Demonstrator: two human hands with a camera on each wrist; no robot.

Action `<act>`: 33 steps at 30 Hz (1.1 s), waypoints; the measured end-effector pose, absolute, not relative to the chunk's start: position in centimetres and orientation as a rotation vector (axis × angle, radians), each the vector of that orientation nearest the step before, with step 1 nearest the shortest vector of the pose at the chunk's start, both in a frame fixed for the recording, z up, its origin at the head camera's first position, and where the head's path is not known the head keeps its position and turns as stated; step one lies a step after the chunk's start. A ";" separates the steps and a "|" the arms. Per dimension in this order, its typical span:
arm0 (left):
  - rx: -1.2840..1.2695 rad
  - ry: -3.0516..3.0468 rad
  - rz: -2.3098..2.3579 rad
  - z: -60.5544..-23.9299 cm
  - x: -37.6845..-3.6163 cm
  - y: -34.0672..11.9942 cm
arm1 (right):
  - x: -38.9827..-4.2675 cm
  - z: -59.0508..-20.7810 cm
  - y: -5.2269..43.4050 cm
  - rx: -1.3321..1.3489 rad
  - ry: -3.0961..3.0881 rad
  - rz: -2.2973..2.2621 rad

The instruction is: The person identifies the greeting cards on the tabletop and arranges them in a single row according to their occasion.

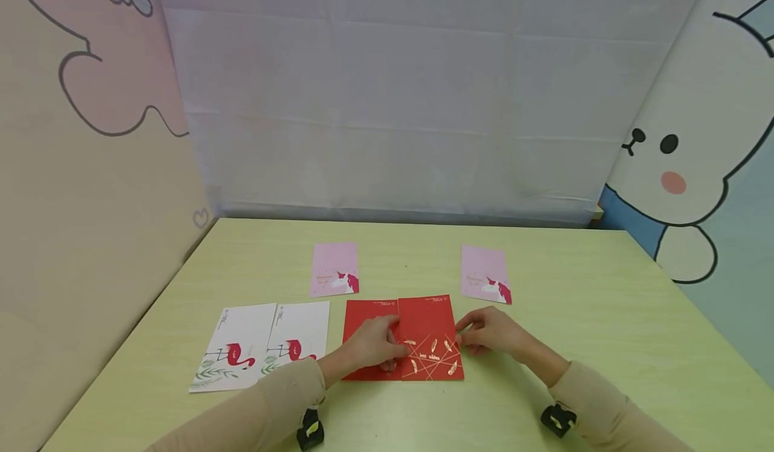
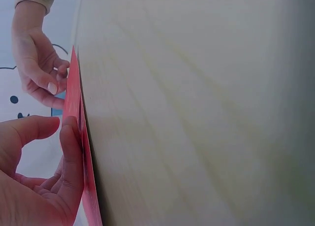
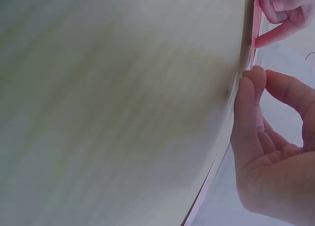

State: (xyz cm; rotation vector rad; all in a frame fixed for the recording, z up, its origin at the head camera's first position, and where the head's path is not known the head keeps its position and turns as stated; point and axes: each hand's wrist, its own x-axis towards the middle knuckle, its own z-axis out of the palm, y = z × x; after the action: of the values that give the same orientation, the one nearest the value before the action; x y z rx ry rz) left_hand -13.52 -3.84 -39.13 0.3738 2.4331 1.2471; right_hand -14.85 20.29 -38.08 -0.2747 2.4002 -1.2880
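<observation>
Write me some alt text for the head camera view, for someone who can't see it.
Two hands work on a pair of red cards lying side by side on a light green table: the left hand rests on them, and the right hand touches their right edge. Two white flamingo cards lie to the left, and two pink cards further back.

Pink cards (image 1: 334, 268) lie beyond the hands; white cards (image 1: 261, 344) left.
</observation>
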 end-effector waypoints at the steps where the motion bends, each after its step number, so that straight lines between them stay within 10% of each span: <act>1: 0.375 2.432 1.248 -39.1 -13.5 -3.8 | -14.9 -38.1 20.3 -0.277 2.399 -1.290; 33: 0.390 2.424 1.310 -38.7 -13.5 -3.9 | -15.3 -37.9 21.0 -0.254 2.386 -1.383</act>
State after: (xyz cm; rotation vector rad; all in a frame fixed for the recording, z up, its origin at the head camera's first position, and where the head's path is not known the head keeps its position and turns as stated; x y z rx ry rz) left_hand -13.51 -3.93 -38.66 0.3901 2.4239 1.3097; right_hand -15.26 20.98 -37.91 -0.2536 2.3863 -1.3827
